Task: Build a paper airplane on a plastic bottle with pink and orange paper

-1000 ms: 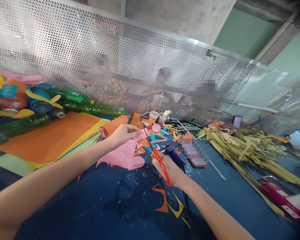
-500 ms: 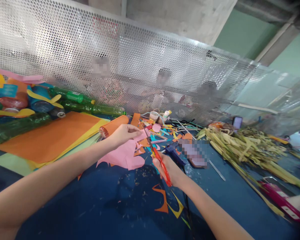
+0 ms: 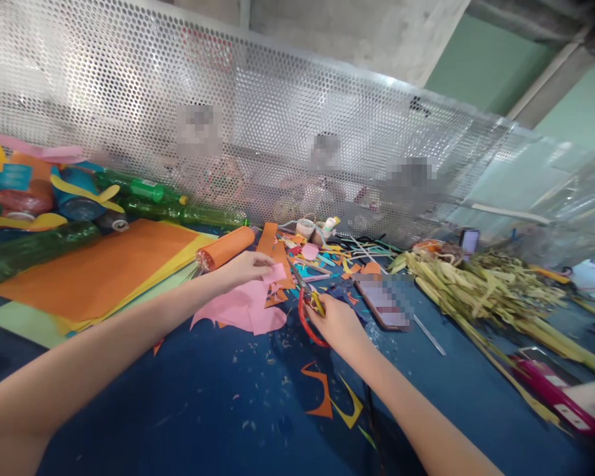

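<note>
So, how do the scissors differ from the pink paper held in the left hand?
The scissors show red, yellow and grey; the pink paper is one colour. The scissors are in the right grip, the pink paper in the left grip. The scissors look longer than the visible part of the pink paper. Both are held.

Looking across, I see pale glare strongest on the left of the silvery perforated sheet point(image 3: 114, 79). Soft shadows dim the dark blue tabletop point(image 3: 193, 403). Pixel blocks cover part of the flat rectangular phone point(image 3: 377, 301); outer edges look stretched, slightly smeared.
</note>
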{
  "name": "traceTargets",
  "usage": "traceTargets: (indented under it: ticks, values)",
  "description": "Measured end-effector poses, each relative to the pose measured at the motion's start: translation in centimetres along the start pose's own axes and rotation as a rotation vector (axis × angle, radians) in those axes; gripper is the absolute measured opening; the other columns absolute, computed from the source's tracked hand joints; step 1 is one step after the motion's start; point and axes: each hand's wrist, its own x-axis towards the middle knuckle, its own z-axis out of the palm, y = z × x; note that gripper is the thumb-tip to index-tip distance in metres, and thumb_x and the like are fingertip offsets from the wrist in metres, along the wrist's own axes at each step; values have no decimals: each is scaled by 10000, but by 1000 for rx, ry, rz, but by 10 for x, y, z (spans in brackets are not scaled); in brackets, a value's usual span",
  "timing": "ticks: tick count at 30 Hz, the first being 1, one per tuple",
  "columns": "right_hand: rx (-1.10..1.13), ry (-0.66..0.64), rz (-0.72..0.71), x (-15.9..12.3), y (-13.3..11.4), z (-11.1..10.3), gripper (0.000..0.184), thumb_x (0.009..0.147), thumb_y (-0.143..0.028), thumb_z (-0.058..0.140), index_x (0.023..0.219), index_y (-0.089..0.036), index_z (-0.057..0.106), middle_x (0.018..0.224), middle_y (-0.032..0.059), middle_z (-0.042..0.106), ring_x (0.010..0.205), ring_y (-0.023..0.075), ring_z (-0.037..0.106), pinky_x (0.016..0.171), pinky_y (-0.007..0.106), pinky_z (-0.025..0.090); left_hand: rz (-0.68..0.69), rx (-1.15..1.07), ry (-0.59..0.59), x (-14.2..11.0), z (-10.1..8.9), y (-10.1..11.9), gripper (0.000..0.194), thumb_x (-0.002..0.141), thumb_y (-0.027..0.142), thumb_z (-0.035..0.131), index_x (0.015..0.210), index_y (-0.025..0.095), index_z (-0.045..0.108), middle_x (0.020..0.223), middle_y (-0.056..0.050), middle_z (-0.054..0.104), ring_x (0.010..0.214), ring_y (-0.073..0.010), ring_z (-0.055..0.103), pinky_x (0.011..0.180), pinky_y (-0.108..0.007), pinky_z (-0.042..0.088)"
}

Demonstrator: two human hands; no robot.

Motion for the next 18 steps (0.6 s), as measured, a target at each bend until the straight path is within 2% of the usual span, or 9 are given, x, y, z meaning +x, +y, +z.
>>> traceTargets:
  ticks: [3,5,6,9,12,14,18]
  values:
    - [-125,26,-47,-1,3,4,214,802,-292,538,929,-124,574,836,125,642,775,247,608,687,319,434,61,78,-21,-16,5,-3,138,719,182,593,814,176,694,868,-53,691,847,-196,611,781,-301,461]
    - [-184,46,-85,-4,0,3,211,813,-248,526,969,-115,574,900,143,629,853,261,585,760,356,426,118,145,-17,-34,12,-1,126,737,171,592,806,188,696,900,-49,676,909,-200,585,844,-312,428]
    - [-186,65,-107,-6,-3,1,190,823,-239,517,960,-123,580,913,143,622,882,266,569,789,375,416,234,261,4,-45,16,1,153,777,176,555,855,192,686,905,-48,665,876,-190,588,820,-313,438]
    - [-62,100,-279,-14,-17,-7,116,836,-248,524,899,-174,587,910,91,611,904,237,541,823,374,408,472,496,-71,-80,27,5,199,856,146,455,975,158,614,915,-70,640,875,-181,570,791,-307,455]
    - [222,-132,-455,-25,-31,-13,165,766,-295,631,895,-210,573,920,32,601,876,184,547,773,308,440,593,664,-168,-108,31,4,220,903,155,377,979,138,582,914,-91,618,886,-192,550,788,-321,460]
    - [309,-263,-522,-31,-38,-10,204,724,-287,683,883,-213,579,917,15,603,879,171,544,777,294,436,631,714,-227,-120,31,0,241,913,149,351,988,135,579,917,-95,617,891,-197,545,791,-328,461]
    - [317,-332,-550,-35,-40,2,78,750,-214,663,799,-200,604,837,10,617,838,164,549,768,300,425,572,660,-267,-129,30,-10,230,909,147,369,1017,139,572,973,-89,618,902,-182,548,802,-307,459]
